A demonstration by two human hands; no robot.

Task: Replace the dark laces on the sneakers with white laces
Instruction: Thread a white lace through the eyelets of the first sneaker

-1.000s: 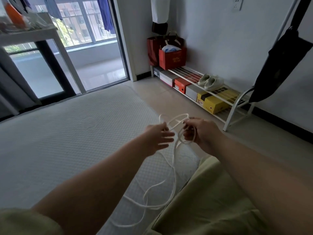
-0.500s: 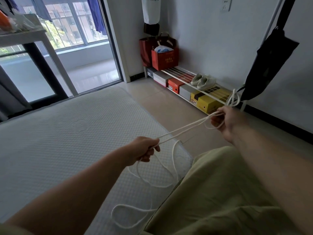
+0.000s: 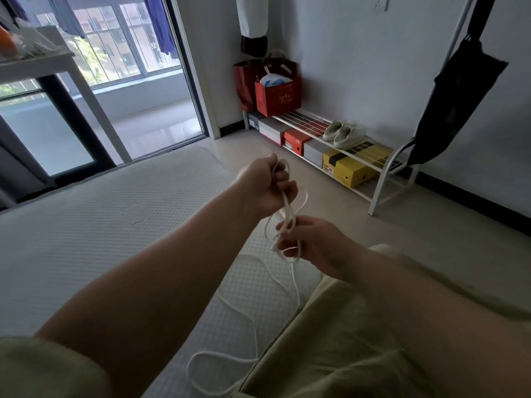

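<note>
Both hands have come back together since half a second ago, when the right was stretched out toward the shoe rack. Now the left hand point(image 3: 265, 185) is raised, its fingers clenched around a bunch of white lace point(image 3: 287, 208). Just below it, the right hand point(image 3: 311, 244) has its fingers curled, grasping the same strands. Loose loops trail down onto the bed point(image 3: 100, 239) beside the green-clad leg point(image 3: 330, 354). Against the wall, the shoe rack point(image 3: 379, 170) carries pale shoes point(image 3: 343, 135) over boxes.
</note>
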